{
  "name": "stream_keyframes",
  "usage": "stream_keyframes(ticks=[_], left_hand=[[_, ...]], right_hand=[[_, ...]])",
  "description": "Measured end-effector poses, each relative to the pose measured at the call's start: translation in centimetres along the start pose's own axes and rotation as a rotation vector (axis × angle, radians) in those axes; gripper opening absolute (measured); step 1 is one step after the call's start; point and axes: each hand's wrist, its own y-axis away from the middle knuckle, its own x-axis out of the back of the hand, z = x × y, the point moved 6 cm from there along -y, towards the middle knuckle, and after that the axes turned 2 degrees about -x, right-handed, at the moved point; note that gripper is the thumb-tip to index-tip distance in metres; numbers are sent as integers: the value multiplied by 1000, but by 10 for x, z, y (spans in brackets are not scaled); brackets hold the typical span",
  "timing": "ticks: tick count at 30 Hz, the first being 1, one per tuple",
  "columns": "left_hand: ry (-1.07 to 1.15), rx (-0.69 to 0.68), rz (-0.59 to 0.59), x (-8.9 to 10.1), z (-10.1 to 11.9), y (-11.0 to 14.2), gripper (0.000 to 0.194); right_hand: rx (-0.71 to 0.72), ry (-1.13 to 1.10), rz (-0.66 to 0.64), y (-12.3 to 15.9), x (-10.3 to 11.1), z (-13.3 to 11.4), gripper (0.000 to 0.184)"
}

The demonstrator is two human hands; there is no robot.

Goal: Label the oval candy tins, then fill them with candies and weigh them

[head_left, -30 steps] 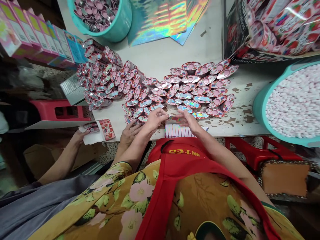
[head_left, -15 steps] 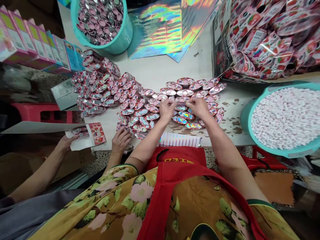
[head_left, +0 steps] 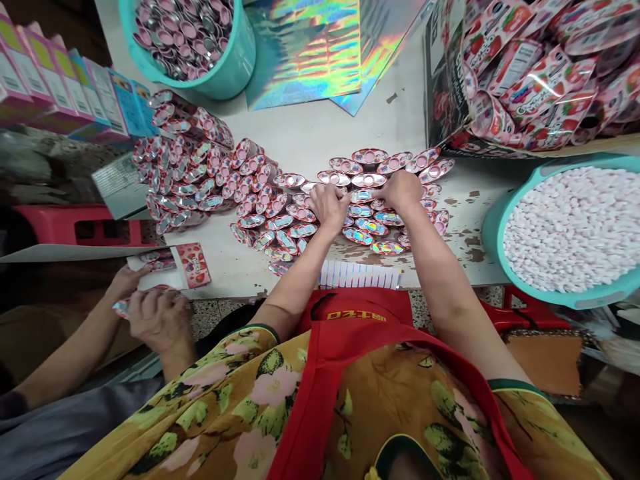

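Note:
Between my hands stands a strawberry-printed pillow-shaped packet (head_left: 364, 196) with a shiny holographic sticker across its oval top. My left hand (head_left: 331, 208) rests at its left end, fingers apart, fingertips touching the packets there. At the right end my right hand (head_left: 403, 192) presses with an extended finger, its other fingers curled; whether they hold anything is hidden. Closer to me, several packets (head_left: 373, 227) carry the same shiny stickers. Those behind (head_left: 369, 181) show pink round pieces in their tops. A sheet of sticker strips (head_left: 360, 275) lies at the table's front edge.
A teal tub (head_left: 245, 57) of pink round tins, holographic sheets (head_left: 305, 53) and a carton (head_left: 443, 87) of packets are at the back. Right is a teal basin (head_left: 493, 230) of white pieces. At left, a co-worker's hands (head_left: 163, 320) hold a packet and an open box (head_left: 193, 265).
The strip held between my fingertips now lies on the packet's top. My right hand has curled and pressed down. The co-worker's nearer hand has moved left from the packets, holding one.

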Motion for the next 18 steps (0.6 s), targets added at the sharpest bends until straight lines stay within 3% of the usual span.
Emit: stream_keyframes(ticks=[4, 6, 8, 11, 13, 15, 18], left_hand=[[-49, -47, -46, 9, -3, -5, 20], [-22, -121, -30, 22, -5, 2, 19], [34, -241, -104, 33, -7, 19, 20], [83, -422, -498, 29, -12, 66, 26], [-29, -518, -734, 19, -19, 104, 19], [-244, -593, -829, 5, -28, 133, 20], [-433, -655, -900, -13, -41, 159, 22]], right_hand=[[-9, -65, 139, 26, 17, 11, 23], [62, -187, 251, 65, 25, 26, 19], [55, -262, 268, 116, 21, 56, 27], [-142, -222, 62, 191, -14, 112, 41], [-290, -205, -123, 226, -48, 141, 44], [-366, -251, -237, 242, -76, 158, 48], [-373, -384, -230, 240, -94, 168, 56]])
